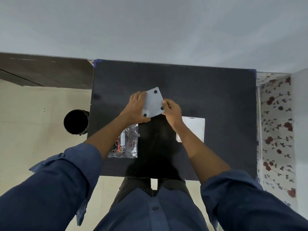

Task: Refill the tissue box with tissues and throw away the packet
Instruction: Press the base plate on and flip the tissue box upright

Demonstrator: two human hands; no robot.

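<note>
A person in a blue shirt grips a pale box (153, 102) with dark corner dots over the middle of a black tabletop (208, 90), the left hand (137, 108) clasping its left side and the right hand (171, 110) pinching its right edge. A clear packet (127, 142) lies nearer, left; a white stack (194, 129) lies right. A black bin (76, 122) stands on the floor, left.

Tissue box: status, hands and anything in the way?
Left hand and right hand both grip the tissue box, bottom side up. Plastic packet and white stack lie on the table, untouched. Nothing in the way.
</note>
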